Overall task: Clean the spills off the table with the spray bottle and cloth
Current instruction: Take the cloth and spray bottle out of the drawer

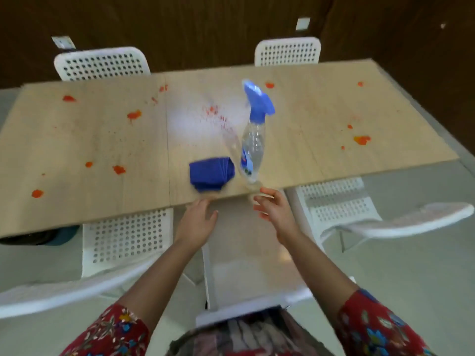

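Observation:
A clear spray bottle (253,145) with a blue trigger head stands on the wooden table (77,140) near its front edge. A folded blue cloth (211,173) lies just left of it. Orange-red spills (134,114) dot the tabletop on the left, centre and right. My left hand (199,220) hovers just below the table's front edge, under the cloth, fingers apart and holding nothing. My right hand (273,208) is just below the bottle's base, fingers curled apart, not touching the bottle.
Two white perforated chairs (102,64) stand at the far side of the table. Two more (123,242) sit at the near side, left and right of me. A dark wooden wall runs behind. The floor is pale grey.

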